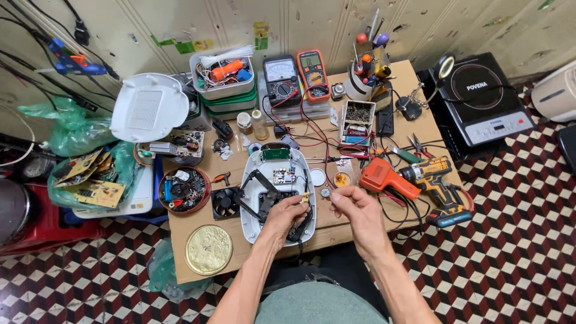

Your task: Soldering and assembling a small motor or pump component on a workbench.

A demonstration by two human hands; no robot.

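Fingers of the left hand (287, 214) curl down onto the lower end of the opened white casing (276, 193) on the wooden table (336, 227), touching black parts inside. Just right, the right hand (355, 207) hovers, fingertips pinched together; what they pinch is too small to tell.

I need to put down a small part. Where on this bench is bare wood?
Bare wood shows along the near edge of the bench, between the opened white casing and the cordless drill, under the right hand. A smaller patch lies between the gold round tin and the casing. The back half is crowded with meters, tubs and wires.
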